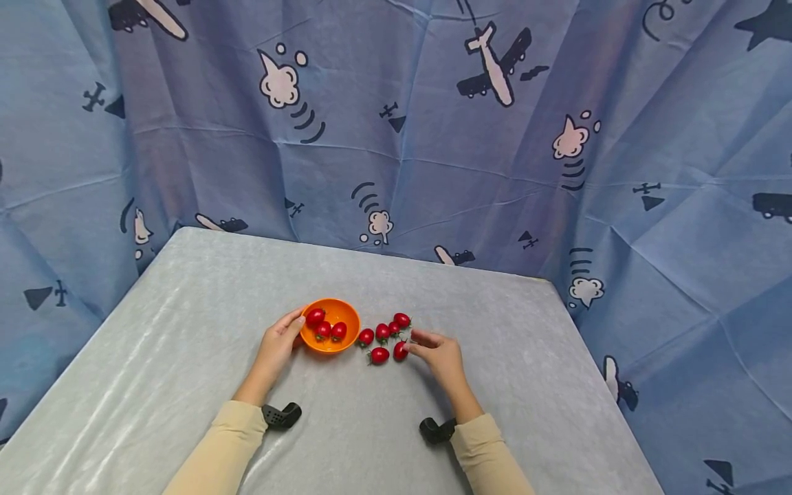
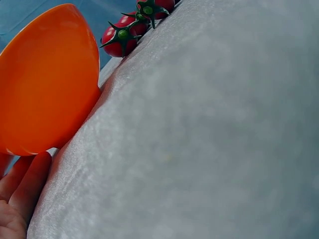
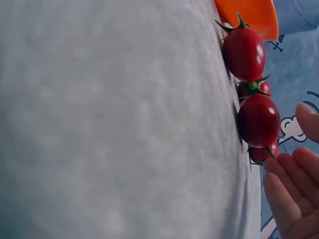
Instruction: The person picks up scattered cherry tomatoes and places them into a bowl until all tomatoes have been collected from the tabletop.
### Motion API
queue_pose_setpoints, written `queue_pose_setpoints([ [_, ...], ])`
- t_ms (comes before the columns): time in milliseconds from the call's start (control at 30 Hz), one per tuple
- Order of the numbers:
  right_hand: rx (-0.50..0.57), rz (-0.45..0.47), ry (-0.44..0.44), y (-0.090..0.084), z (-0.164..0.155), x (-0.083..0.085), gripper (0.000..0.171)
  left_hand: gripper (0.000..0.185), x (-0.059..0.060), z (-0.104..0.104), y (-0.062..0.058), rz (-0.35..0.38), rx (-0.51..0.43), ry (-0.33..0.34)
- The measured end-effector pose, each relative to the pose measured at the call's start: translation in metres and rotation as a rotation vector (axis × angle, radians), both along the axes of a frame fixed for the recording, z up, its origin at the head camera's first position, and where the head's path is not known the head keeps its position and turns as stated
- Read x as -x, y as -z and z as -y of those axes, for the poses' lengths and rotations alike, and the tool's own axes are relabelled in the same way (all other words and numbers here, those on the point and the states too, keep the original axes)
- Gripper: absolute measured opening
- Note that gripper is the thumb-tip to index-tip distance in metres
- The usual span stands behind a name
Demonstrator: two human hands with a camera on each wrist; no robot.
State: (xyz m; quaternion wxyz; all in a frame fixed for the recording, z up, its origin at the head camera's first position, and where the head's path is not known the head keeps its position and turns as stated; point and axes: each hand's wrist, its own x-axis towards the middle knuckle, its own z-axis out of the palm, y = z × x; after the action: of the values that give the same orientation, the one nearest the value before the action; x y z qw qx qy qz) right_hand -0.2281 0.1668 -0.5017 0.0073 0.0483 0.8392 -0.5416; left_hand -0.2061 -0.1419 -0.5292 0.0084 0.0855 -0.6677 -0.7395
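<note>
An orange bowl (image 1: 330,350) stands on the table with three cherry tomatoes (image 1: 338,331) inside. My left hand (image 1: 278,344) holds it by its left side, thumb at the rim and fingers against the outer wall. In the left wrist view, those fingers (image 2: 30,184) lie against the underside of the bowl (image 2: 45,84). Several more cherry tomatoes (image 1: 379,355) with green stems lie right of the bowl. My right hand (image 1: 441,357) is beside the nearest right one (image 1: 401,350). The right wrist view shows thumb and fingers apart, fingertips (image 3: 271,167) close to the tomato (image 3: 259,121).
A pale grey cloth covers the table (image 1: 155,357). Behind it hangs a blue curtain (image 1: 396,158) printed with planes and clouds. Each wrist wears a black camera mount (image 1: 282,416), and both sleeves (image 1: 223,440) are beige.
</note>
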Motion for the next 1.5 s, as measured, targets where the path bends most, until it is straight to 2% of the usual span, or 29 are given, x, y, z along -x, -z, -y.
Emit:
queue_pose_setpoints([
  [233,0.024,0.015,-0.018,0.0034,0.0008,-0.0013,0.040,0.046,-0.0020,-0.0004,-0.0026,0.002,0.008,-0.006],
  [767,0.042,0.050,-0.038,0.0071,0.0059,-0.0018,0.042,0.046,-0.0001,0.0002,0.0003,0.007,0.007,0.003],
  [1067,-0.044,0.044,-0.060,0.0082,0.0078,-0.0013,0.040,0.045,0.0002,-0.0007,-0.0003,-0.008,-0.001,0.000],
  [1500,-0.100,0.037,-0.064,0.0086,0.0101,-0.0020,0.036,0.046,-0.0007,0.0009,-0.0010,0.003,0.001,0.008],
])
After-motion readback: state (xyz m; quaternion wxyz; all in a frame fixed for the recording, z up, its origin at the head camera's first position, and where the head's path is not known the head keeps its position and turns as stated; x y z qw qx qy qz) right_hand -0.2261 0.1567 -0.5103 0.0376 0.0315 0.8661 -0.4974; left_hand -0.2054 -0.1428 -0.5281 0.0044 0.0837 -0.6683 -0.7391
